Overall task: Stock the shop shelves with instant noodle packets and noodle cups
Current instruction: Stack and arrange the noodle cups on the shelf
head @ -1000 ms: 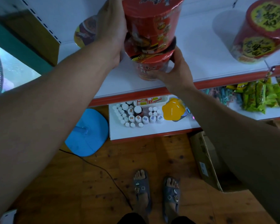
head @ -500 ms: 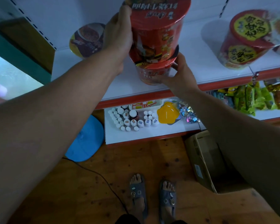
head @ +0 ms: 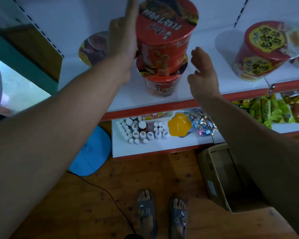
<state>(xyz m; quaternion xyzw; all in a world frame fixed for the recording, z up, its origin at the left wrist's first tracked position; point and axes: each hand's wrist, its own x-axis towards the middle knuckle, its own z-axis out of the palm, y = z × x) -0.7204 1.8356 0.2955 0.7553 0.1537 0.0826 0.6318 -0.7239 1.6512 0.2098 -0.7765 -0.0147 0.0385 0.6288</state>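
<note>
Top cup (head: 164,31) balanced on lower cup (head: 160,83), shelf (head: 188,102).
The top cup is steadied by the left hand (head: 123,42), fingers straight against its side; the right hand (head: 202,73) is held beside, fingers apart.

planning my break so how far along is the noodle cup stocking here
Done: a yellow-label cup stack stands on the shelf at right, a lower red cup mid-shelf. In hand: the upper red cup rests on that one, left hand flat against its side, right hand open and apart. Left: bare shelf between the stacks; the cardboard box is too dark inside to tell.
</note>
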